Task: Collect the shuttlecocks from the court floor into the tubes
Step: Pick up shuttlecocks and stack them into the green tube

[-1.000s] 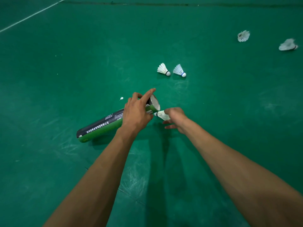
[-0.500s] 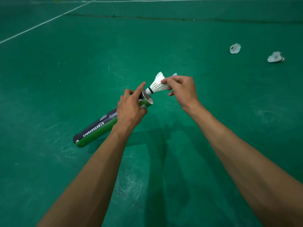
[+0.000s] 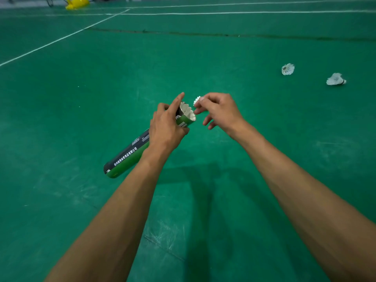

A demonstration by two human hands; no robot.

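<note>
Sitting in the open mouth of the tube (image 3: 130,153) is a shuttlecock (image 3: 187,112), skirt end outward, its white feathers lying just inside the rim (how deep it is sitting, I cannot tell). The tube is being held above the floor (image 3: 101,88), tilted, mouth up and away from the person, closed end low and to the left.

The left hand (image 3: 165,130) is gripping the tube just below the mouth, fingers and thumb wrapping the wall, index finger pointing straight past the rim. The right hand (image 3: 220,110) is hovering just beside the mouth, thumb and index curling toward each other at the rim, the other fingers hanging loosely curled. A white tuft (image 3: 196,100) is showing at those fingertips; whether it is being pinched or is lying on the floor behind, I cannot tell.

Two strays are lying on the right, well apart from the hands: one (image 3: 288,69) with its skirt facing the camera, another (image 3: 335,79) on its side. White lines (image 3: 61,38) are crossing the far court, and a yellow object (image 3: 77,3) is sitting at the top edge.

Risks, as I am judging them:
- Feathers are likely to bend or snap if the shuttlecock is being pushed in off-axis against the rim.
- The shuttlecock may slide back out if the mouth is dipping while the person is reaching for the strays.
- The straight index finger may be blocking the next insertion.
</note>
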